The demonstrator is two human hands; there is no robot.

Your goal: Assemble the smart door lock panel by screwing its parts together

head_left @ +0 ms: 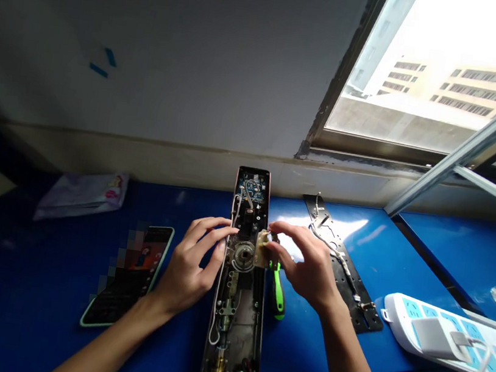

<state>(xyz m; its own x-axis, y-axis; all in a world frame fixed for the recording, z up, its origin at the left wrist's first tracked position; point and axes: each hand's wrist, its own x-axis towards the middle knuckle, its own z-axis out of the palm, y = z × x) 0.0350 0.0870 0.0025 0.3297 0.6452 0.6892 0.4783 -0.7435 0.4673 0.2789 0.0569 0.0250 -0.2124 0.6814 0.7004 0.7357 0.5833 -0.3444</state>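
A long, narrow electronic door lock housing (243, 308) lies open on the table, its inner parts showing. Inside are a blue circuit board (252, 189) at the far end, a round clear-and-metal hub (244, 256) near the middle and brass-coloured parts nearer me. Along the left side runs a thin white cable (216, 305). My left hand (196, 259) rests at the housing's left edge, fingers bent and apart, fingertips by the hub. Between thumb and fingers, my right hand (310, 268) pinches a small brass-coloured metal plate (261, 248) at the right edge, partly over the housing.
A green-and-black screwdriver (277, 295) lies right of the housing. Further right are a black perforated backplate (354, 287) with a cable and a white power strip (448, 337) with a charger. At left lie a phone (133, 281) and a tissue packet (85, 194).
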